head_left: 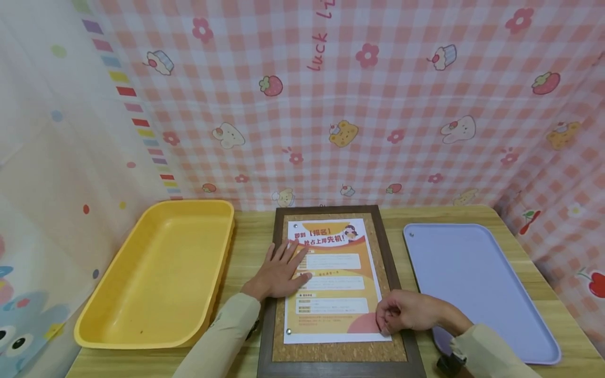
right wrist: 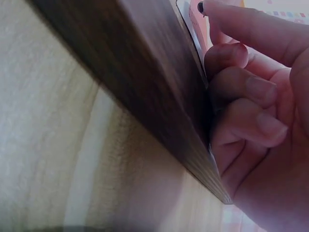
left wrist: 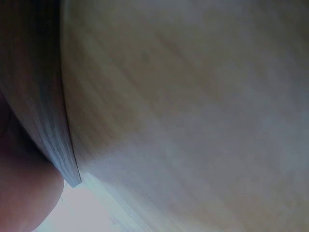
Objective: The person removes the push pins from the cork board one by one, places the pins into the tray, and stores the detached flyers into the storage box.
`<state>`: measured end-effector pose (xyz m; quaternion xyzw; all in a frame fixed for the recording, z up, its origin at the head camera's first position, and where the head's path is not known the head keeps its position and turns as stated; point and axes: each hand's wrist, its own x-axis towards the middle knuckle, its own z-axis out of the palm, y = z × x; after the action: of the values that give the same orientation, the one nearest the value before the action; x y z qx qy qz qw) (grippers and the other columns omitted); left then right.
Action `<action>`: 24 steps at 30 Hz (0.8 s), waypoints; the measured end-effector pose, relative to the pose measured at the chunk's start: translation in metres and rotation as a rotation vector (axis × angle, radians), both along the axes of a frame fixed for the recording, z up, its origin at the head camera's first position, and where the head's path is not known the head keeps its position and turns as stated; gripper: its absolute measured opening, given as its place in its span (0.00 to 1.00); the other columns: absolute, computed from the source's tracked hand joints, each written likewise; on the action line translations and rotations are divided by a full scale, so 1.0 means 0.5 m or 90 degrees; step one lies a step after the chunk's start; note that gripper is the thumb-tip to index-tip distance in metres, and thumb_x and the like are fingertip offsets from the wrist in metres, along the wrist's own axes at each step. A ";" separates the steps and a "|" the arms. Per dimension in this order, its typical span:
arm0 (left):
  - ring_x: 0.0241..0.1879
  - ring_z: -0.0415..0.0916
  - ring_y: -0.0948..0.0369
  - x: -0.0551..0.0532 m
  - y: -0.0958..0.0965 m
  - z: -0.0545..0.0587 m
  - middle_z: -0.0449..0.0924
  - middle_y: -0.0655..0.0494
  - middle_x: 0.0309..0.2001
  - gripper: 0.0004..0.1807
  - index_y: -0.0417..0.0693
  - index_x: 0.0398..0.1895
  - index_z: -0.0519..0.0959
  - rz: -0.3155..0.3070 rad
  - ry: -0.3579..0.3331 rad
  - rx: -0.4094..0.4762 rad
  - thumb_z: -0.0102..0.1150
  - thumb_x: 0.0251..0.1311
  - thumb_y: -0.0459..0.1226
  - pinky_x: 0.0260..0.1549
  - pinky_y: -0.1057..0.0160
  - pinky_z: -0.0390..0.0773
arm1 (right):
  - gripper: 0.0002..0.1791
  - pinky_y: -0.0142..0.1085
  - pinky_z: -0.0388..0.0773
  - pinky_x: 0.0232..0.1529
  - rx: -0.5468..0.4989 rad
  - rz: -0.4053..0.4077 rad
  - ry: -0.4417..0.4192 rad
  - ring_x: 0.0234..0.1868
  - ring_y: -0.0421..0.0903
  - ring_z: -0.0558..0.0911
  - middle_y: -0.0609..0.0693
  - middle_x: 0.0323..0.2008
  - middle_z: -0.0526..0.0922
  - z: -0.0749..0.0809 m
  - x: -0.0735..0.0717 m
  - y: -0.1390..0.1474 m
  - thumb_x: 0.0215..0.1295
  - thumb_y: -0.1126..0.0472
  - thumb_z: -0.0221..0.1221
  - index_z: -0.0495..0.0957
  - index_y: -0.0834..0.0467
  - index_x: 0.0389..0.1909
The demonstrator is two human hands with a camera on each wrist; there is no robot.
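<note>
White-edged orange-and-yellow paper poster (head_left: 335, 283): lay flat and upright to the wearer, on the cork of the board, with a cork margin showing all round.
Brown cork board in a dark wood-look frame (head_left: 340, 353): lay flat on the pale wood-grain surface (head_left: 248, 262), presumably as backing firm enough to take pins.
Round metallic pins (head_left: 295, 226) (head_left: 289, 331): sat at the poster's upper left and lower left corners, judged to be fixing that side; none was made out at the upper right.
Left hand (head_left: 283, 271): fingers spread, grasping nothing, resting on the poster's left side, apparently to steady the sheet.
Right hand (head_left: 410, 311): fingers curled at the lower right corner, thumb and finger pinching a small dark round object (right wrist: 201, 7), probably a pin.
Lilac flat rectangular tray (head_left: 477, 283): stood right of the board, holding one small metallic piece (head_left: 411, 234), likely for easy reach.
Yellow deep plastic bin (head_left: 156, 273): stood left, beyond the work.
</note>
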<state>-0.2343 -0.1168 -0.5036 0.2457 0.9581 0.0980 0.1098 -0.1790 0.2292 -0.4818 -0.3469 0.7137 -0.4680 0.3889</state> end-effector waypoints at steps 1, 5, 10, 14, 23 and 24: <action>0.79 0.33 0.47 0.000 0.000 0.000 0.38 0.49 0.80 0.39 0.55 0.81 0.46 0.000 0.000 0.000 0.34 0.73 0.61 0.72 0.39 0.32 | 0.04 0.22 0.63 0.24 -0.001 -0.001 -0.004 0.20 0.28 0.65 0.38 0.22 0.75 0.000 0.000 0.000 0.66 0.66 0.62 0.82 0.64 0.33; 0.79 0.33 0.47 0.003 0.000 0.002 0.38 0.49 0.80 0.39 0.56 0.81 0.47 0.000 -0.001 0.004 0.34 0.73 0.61 0.72 0.39 0.32 | 0.05 0.22 0.64 0.24 -0.014 0.001 -0.011 0.21 0.28 0.65 0.39 0.23 0.76 -0.003 -0.003 0.001 0.66 0.67 0.61 0.81 0.66 0.34; 0.79 0.32 0.48 0.003 0.000 0.005 0.37 0.50 0.81 0.40 0.57 0.81 0.46 0.002 0.001 -0.006 0.33 0.73 0.62 0.73 0.39 0.32 | 0.05 0.22 0.67 0.27 -0.038 0.007 -0.008 0.24 0.28 0.69 0.53 0.27 0.81 -0.006 -0.007 0.003 0.68 0.68 0.59 0.79 0.67 0.36; 0.79 0.33 0.48 0.002 0.000 0.003 0.38 0.49 0.81 0.39 0.56 0.81 0.47 0.002 0.001 -0.003 0.34 0.73 0.61 0.73 0.39 0.32 | 0.05 0.22 0.68 0.28 -0.052 0.010 -0.002 0.25 0.29 0.70 0.68 0.30 0.80 -0.004 -0.008 0.005 0.69 0.68 0.58 0.78 0.68 0.37; 0.79 0.31 0.48 0.001 -0.001 0.001 0.37 0.50 0.81 0.40 0.57 0.81 0.45 0.000 -0.007 0.005 0.35 0.73 0.62 0.73 0.40 0.30 | 0.06 0.24 0.72 0.31 -0.061 -0.017 0.019 0.29 0.30 0.73 0.67 0.32 0.80 -0.002 -0.008 0.013 0.70 0.68 0.57 0.78 0.69 0.40; 0.79 0.31 0.49 0.002 -0.001 0.003 0.36 0.50 0.81 0.40 0.57 0.81 0.45 0.001 -0.007 0.003 0.34 0.73 0.62 0.73 0.40 0.30 | 0.06 0.25 0.72 0.31 -0.060 -0.020 0.019 0.29 0.30 0.73 0.66 0.31 0.80 -0.003 -0.009 0.013 0.69 0.68 0.57 0.78 0.69 0.40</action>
<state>-0.2335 -0.1171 -0.5021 0.2448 0.9574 0.1017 0.1147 -0.1834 0.2358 -0.4833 -0.3606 0.7021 -0.5021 0.3535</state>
